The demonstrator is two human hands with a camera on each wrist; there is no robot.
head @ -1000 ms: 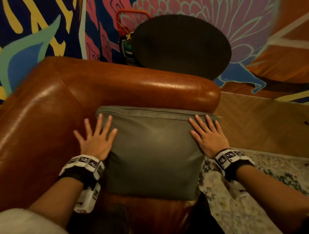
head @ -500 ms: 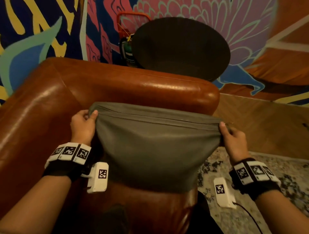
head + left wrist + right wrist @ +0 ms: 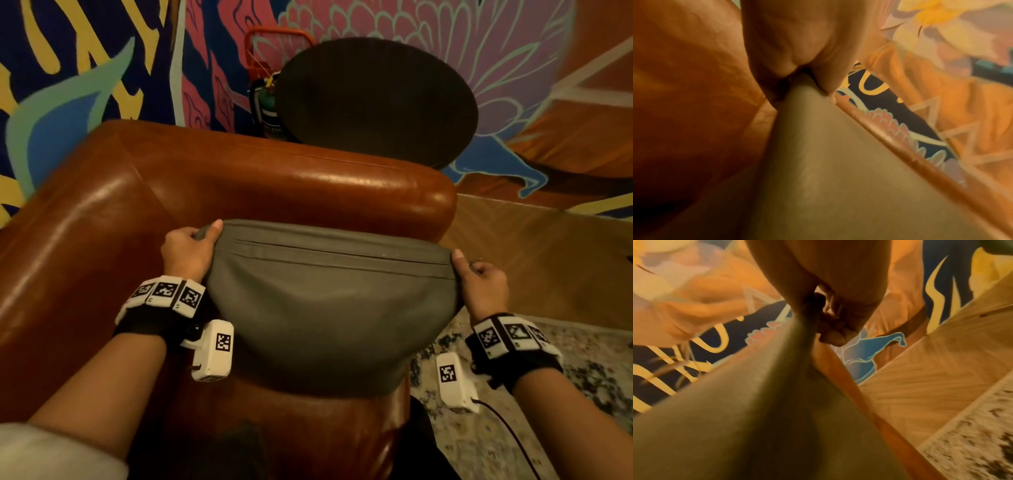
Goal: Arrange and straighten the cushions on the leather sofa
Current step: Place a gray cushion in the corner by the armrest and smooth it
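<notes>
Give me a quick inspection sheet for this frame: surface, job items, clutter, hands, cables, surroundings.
Surface: brown leather sofa, glossy, corner section in view.
Job's things: one grey cushion, held up by its two top corners in front of the sofa arm, fabric sagging between them.
Clutter: nothing seen on the sofa.
Hands: left hand has a grip on the top left corner; right hand pinches the top right corner.
Cables: black cable runs from the right wrist camera.
Surroundings: painted mural wall, dark round chair back, wood floor, patterned rug.
</notes>
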